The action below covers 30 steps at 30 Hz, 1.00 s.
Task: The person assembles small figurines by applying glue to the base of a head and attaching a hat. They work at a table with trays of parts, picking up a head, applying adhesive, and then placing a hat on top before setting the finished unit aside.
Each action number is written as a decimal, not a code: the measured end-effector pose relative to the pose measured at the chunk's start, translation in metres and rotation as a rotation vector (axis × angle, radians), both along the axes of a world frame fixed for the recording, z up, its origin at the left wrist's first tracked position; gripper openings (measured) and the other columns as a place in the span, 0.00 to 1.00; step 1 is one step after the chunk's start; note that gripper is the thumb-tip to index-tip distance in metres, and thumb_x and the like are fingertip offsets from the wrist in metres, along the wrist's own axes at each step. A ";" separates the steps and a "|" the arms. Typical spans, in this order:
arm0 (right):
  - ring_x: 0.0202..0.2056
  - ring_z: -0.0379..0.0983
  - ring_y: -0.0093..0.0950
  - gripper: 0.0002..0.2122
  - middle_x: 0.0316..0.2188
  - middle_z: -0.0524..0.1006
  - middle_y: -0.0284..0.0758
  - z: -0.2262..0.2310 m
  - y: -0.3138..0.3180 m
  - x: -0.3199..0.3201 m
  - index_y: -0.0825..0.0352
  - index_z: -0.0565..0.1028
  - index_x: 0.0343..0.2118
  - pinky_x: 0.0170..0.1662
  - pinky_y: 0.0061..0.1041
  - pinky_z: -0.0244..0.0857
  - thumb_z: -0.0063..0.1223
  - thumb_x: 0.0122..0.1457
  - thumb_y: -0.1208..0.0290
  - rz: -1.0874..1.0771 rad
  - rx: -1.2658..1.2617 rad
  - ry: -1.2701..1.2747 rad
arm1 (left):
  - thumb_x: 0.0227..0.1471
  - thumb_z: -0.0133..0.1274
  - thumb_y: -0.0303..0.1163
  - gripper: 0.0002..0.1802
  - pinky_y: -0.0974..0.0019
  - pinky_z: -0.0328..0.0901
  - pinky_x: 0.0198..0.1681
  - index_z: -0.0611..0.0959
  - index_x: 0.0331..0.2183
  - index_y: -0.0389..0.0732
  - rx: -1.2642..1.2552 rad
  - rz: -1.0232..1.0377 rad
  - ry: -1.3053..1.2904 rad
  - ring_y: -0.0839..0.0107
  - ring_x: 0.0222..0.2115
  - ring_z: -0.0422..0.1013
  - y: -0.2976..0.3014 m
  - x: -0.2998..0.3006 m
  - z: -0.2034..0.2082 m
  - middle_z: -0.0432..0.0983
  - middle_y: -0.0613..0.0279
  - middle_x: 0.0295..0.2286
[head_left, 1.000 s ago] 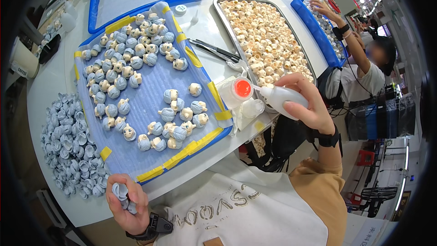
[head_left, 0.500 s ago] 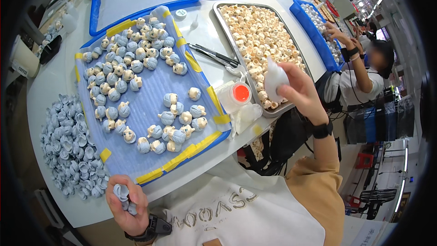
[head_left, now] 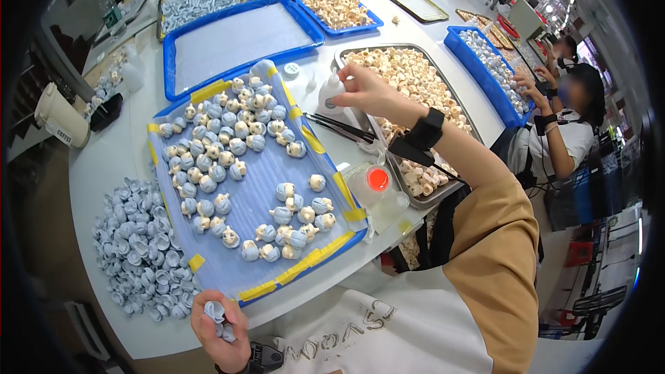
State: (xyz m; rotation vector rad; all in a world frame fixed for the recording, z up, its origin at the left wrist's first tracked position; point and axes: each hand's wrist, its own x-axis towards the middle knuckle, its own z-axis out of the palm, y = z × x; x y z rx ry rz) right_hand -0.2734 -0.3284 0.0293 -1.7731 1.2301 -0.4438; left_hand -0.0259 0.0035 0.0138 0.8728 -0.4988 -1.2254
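My left hand (head_left: 223, 338) is curled around a few pale blue hair pieces (head_left: 214, 312), small hollow plastic shells, by the table's near edge. Beyond the blue tray, the fingers of my right hand (head_left: 366, 91) grip a white squeeze bottle (head_left: 330, 97) with a pointed tip. Whether its base rests on the table I cannot tell. Small doll heads (head_left: 237, 145) with pale blue hair lie in rows and a looser cluster on the lined blue tray (head_left: 263, 183). Left of that tray is a heap of loose hair pieces (head_left: 142, 246).
A metal tray (head_left: 346, 52) holds many beige doll-head parts under my right forearm. Black tweezers (head_left: 339, 125) and a jar with red contents (head_left: 377, 179) sit beside it. Farther off are a blue tray (head_left: 170, 62) and a cup (head_left: 59, 116). A co-worker (head_left: 554, 118) sits at right.
My right hand has carried the squeeze bottle left and away from me, from over the metal tray to beside the tweezers. My left hand still holds the hair pieces. The view has shifted.
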 end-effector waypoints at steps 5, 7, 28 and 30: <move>0.37 0.69 0.24 0.22 0.36 0.73 0.40 0.000 0.001 0.002 0.70 0.60 0.47 0.39 0.23 0.64 0.54 0.51 0.73 0.008 -0.043 0.049 | 0.55 0.43 0.43 0.20 0.78 0.49 0.12 0.67 0.41 0.35 -0.002 0.040 -0.050 0.81 0.11 0.54 -0.003 -0.002 -0.001 0.63 0.63 0.21; 0.44 0.67 0.29 0.25 0.41 0.71 0.44 -0.008 0.000 -0.015 0.70 0.58 0.50 0.46 0.27 0.63 0.55 0.52 0.71 0.039 -0.147 0.074 | 0.56 0.43 0.44 0.21 0.79 0.49 0.11 0.65 0.41 0.35 0.002 0.047 -0.070 0.82 0.11 0.54 -0.003 -0.002 -0.003 0.62 0.64 0.21; 0.26 0.69 0.19 0.09 0.26 0.72 0.31 -0.017 0.122 -0.151 0.69 0.72 0.34 0.31 0.17 0.63 0.56 0.49 0.76 -0.174 -0.220 0.223 | 0.51 0.48 0.44 0.24 0.78 0.52 0.14 0.70 0.36 0.30 0.075 -0.371 -0.070 0.81 0.11 0.58 -0.012 -0.010 0.003 0.71 0.53 0.18; 0.26 0.69 0.19 0.07 0.26 0.73 0.31 -0.016 0.122 -0.146 0.70 0.72 0.33 0.31 0.18 0.63 0.55 0.50 0.76 -0.185 -0.259 0.201 | 0.51 0.48 0.42 0.23 0.78 0.52 0.15 0.69 0.38 0.29 0.083 -0.408 -0.072 0.81 0.11 0.58 -0.012 -0.009 0.002 0.72 0.52 0.19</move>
